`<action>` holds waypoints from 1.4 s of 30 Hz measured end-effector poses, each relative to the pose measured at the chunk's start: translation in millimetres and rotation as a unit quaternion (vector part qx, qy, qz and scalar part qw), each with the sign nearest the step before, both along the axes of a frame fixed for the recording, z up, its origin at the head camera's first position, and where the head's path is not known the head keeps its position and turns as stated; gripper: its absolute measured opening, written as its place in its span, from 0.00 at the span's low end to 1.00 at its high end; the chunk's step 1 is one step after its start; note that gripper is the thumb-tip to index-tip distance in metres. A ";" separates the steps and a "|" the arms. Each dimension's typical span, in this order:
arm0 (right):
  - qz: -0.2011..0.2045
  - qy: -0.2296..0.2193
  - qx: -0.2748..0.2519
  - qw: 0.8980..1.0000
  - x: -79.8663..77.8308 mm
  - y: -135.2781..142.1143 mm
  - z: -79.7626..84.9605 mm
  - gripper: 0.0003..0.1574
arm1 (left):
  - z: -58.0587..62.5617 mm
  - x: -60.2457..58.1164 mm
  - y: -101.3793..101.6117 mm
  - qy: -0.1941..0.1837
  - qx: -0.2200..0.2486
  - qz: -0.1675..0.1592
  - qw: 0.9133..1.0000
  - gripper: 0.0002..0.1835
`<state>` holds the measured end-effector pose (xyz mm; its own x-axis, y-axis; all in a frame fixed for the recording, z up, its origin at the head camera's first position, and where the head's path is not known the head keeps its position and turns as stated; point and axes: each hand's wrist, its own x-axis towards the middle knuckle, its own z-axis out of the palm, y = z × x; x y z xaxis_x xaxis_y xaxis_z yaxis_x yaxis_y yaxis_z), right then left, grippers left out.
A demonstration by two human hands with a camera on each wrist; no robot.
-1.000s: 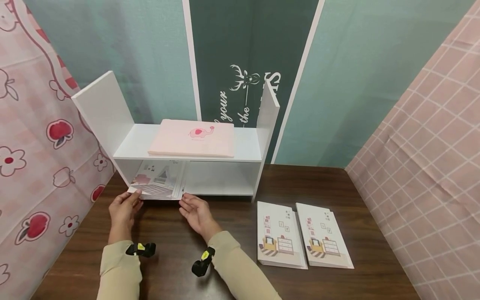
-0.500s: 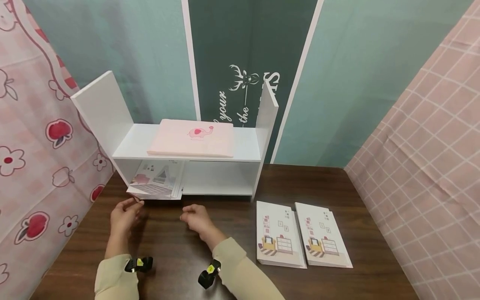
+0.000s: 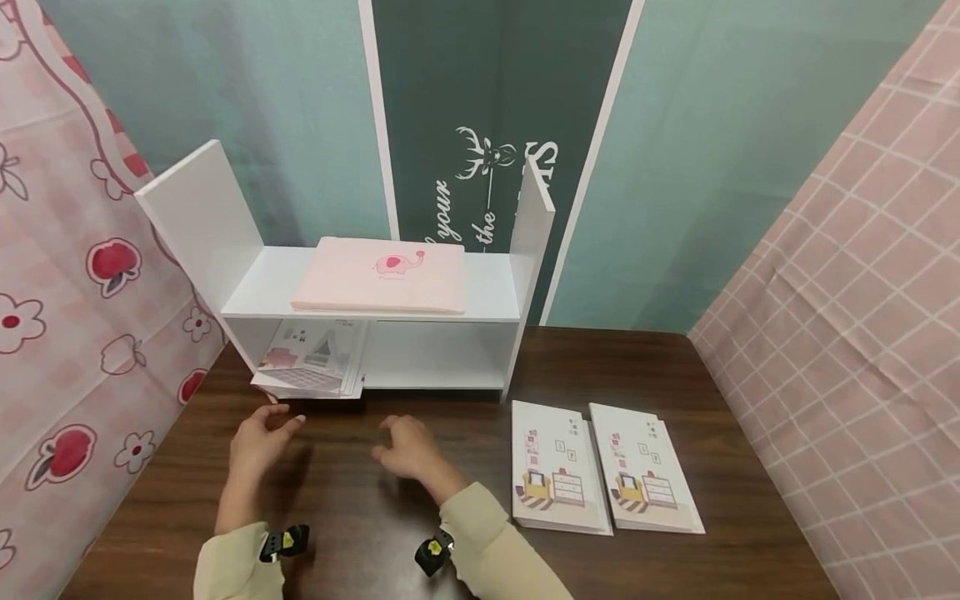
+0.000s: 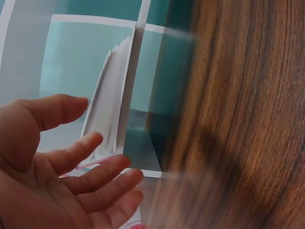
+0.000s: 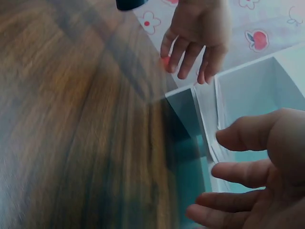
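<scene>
My left hand [image 3: 257,443] is over the tabletop in front of the shelf's left side, its fingers loosely spread and holding nothing. A short way to its right my right hand [image 3: 411,450] is likewise free, fingers relaxed. Just beyond them, a thick white book [image 3: 311,358] with a printed room scene lies flat in the lower left of the white shelf [image 3: 442,354], its near edge jutting past the front. The left wrist view shows the page edges of the book [image 4: 105,109] beyond the spread fingers. Its far end is hidden beneath the upper board.
On the upper board lies a pink item [image 3: 382,279] with an elephant print. Two white books [image 3: 561,467] with furniture pictures lie side by side on the brown wooden table [image 3: 637,367], at the right. The shelf's side panel [image 3: 198,221] rises tall at the left.
Both hands have let go of the book in the lower shelf and drawn back toward the person. The book keeps its place, and the fingers have loosened.
</scene>
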<state>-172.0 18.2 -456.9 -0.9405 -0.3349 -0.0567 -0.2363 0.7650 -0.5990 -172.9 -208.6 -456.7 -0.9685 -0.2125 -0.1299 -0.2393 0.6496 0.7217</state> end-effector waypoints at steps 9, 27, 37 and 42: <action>0.082 0.016 0.108 0.991 6.3 20.3 11.8 0.28 | 7.0 5.5 14.9 -0.008 -0.071 -0.100 0.992 0.28; 0.057 0.035 0.149 0.987 22.5 57.8 25.5 0.31 | 18.7 25.2 61.1 -0.035 -0.112 -0.122 0.986 0.29; 0.022 0.016 0.099 0.995 28.6 86.8 32.9 0.31 | 21.4 32.7 80.3 -0.001 -0.093 -0.126 0.988 0.27; 0.013 0.024 0.092 0.995 32.5 97.7 32.8 0.31 | 22.5 35.3 88.1 0.004 -0.095 -0.126 0.987 0.27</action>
<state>-139.5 115.9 -424.1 -0.9350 -0.3466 -0.0755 -0.2816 0.8546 -0.4362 -137.6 -120.6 -434.2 -0.9946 0.0146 -0.1028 -0.0482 0.8121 0.5815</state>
